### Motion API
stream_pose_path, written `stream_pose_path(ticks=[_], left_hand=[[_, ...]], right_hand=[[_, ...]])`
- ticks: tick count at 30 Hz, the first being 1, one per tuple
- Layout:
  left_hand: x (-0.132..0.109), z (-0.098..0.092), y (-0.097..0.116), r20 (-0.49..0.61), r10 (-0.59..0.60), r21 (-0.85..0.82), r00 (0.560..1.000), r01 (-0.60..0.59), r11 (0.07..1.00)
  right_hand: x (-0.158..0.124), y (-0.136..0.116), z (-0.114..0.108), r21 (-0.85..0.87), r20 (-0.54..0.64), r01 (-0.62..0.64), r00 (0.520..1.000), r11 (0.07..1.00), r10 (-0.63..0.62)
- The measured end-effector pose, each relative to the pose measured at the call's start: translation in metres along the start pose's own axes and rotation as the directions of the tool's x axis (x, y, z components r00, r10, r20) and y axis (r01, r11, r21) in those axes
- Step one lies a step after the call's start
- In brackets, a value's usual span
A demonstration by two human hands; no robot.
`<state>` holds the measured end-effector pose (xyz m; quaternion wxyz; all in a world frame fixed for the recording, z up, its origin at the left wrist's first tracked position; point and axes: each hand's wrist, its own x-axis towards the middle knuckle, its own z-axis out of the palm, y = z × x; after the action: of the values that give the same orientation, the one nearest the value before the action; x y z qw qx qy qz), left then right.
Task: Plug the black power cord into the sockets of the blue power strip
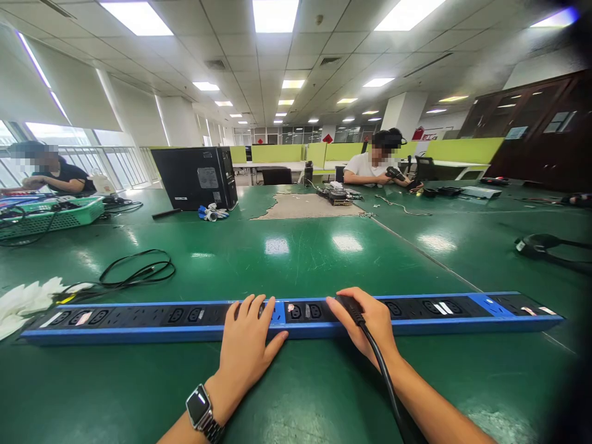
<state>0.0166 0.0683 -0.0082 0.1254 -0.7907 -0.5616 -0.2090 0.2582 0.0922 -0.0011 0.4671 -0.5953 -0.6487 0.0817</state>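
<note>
A long blue power strip [300, 331] with black sockets lies across the green table in front of me. My left hand [247, 336] is laid over its middle, fingers across the top toward the far edge and thumb against the near side. Right of centre, my right hand [372, 320] is closed around the black plug [350, 308] of a thick power cord [382, 364]. The plug is at the strip's sockets; my fingers hide its front end, so I cannot tell whether it is inserted. From the plug, the cord runs down beneath my right forearm.
Behind the strip's left end lie a coiled black cable [139, 271] and white gloves [28, 302]. Farther back are a black computer case [197, 179], a green basket [83, 213] and a circuit board [335, 194]. Two people sit at the table's far side and left.
</note>
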Motion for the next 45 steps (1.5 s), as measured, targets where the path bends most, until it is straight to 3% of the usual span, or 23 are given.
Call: stream_pose_path(ticks=[15, 35, 45], left_hand=[[0.0, 0.0, 0.0, 0.012, -0.006, 0.0, 1.0, 0.007, 1.0], [0.0, 0.001, 0.0, 0.013, -0.003, 0.003, 1.0, 0.003, 1.0], [0.001, 0.001, 0.0, 0.012, -0.004, 0.001, 1.0, 0.004, 1.0]], right_hand=[[0.007, -0.007, 0.0, -0.008, 0.108, -0.141, 0.984, 0.99, 0.141], [0.014, -0.005, -0.001, -0.052, 0.145, -0.123, 0.981, 0.991, 0.13], [0.013, -0.003, 0.0, -0.151, 0.145, -0.018, 0.989, 0.988, 0.041]])
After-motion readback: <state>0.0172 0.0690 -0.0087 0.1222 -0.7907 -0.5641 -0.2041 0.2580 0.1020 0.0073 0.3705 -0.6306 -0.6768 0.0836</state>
